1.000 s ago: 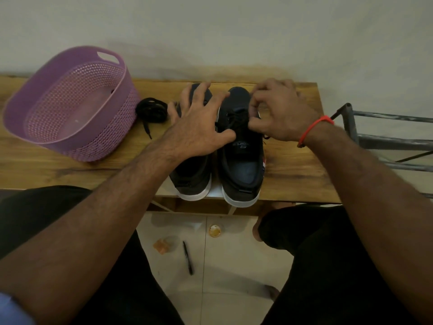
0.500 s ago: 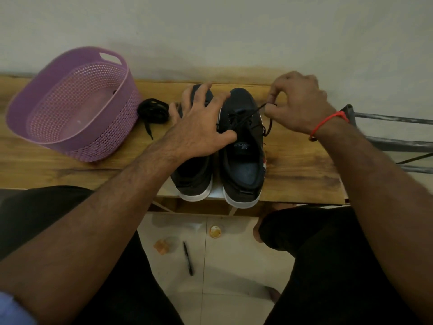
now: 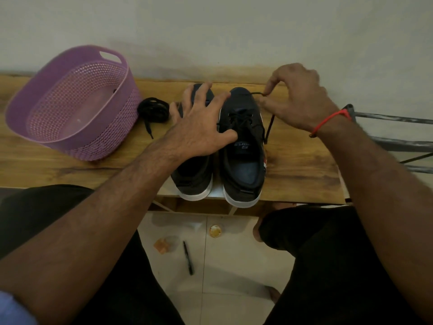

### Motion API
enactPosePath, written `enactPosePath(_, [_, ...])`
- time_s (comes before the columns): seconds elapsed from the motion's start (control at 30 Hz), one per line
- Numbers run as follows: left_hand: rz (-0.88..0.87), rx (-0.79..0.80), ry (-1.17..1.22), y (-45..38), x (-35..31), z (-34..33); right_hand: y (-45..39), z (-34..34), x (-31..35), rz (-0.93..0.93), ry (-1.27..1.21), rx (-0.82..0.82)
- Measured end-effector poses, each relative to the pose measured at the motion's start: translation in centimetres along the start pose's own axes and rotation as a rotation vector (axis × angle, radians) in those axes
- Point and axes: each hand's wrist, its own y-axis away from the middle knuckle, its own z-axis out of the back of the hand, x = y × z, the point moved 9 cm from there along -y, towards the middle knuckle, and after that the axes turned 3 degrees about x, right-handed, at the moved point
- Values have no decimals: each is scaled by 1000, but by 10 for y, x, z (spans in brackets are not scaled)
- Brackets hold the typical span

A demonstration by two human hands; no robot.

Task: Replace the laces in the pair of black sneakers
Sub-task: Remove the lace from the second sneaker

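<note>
pinching black lace at right sneaker toe, right hand. left hand spread flat across both sneakers on wooden bench. spare lace bundle beside purple basket.

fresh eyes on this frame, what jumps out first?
The right hand pinching a black lace pulled sideways off the right sneaker at table centre. The left hand lies spread across both sneakers. A purple basket sits at far left, a coiled lace beside it.
</note>
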Motion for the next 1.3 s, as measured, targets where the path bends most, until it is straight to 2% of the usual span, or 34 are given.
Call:
enactPosePath(0.13, [4,12,-5,0,-1,-1,13,-38,19,65,151,261])
enactPosePath(0.27, [-6,14,-11,1,0,-2,15,-49,30,104,153,263])
enactPosePath(0.4, [-6,3,-7,1,-1,1,12,-34,5,-72,84,314])
enactPosePath(0.5, [4,27,1,1,-1,2,13,-25,-3,-118,75,361])
enactPosePath(0.63, [-52,38,28,5,-12,2,16,-31,-4,-173,-85,423])
enactPosePath(0.8, [-191,-103,-68,14,-38,-2,16,-33,2,-158,-153,420])
enactPosePath(0.9, [-171,-162,-142,12,-42,-7,17,-32,1,-155,-164,417])
enactPosePath(1.1, [-186,-196,-138,5,-46,3,18,-33,5,-125,-143,443])
enactPosePath(1.17, [-132,-220,-99,2,-36,14,20,-31,6,-112,-115,458])
enactPosePath(1.3, [148,-314,60,-2,15,45,21,-30,6,-103,-94,467])
